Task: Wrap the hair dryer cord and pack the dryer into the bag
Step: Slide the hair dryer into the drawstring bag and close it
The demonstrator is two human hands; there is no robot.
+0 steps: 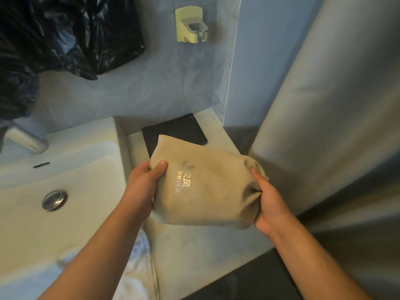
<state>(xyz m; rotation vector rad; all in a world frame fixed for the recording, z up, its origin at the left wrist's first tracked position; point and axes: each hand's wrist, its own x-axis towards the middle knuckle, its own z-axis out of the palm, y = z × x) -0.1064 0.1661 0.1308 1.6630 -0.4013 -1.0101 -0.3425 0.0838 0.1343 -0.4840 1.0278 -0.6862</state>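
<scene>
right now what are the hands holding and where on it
Both hold the beige dryer bag above the counter. The left hand grips its closed bottom end; the right hand pinches the gathered mouth shut.

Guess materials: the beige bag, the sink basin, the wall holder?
Bag: soft matte cloth, likely felt or velvet; it creases and bunches where the right hand grips it.
Sink basin: glossy white, probably ceramic; smooth with soft reflections.
Wall holder: moulded plastic, pale yellow-green with grey insert, by its look.

Left hand [144, 182] and right hand [267, 202] both closed, forearms converging
</scene>
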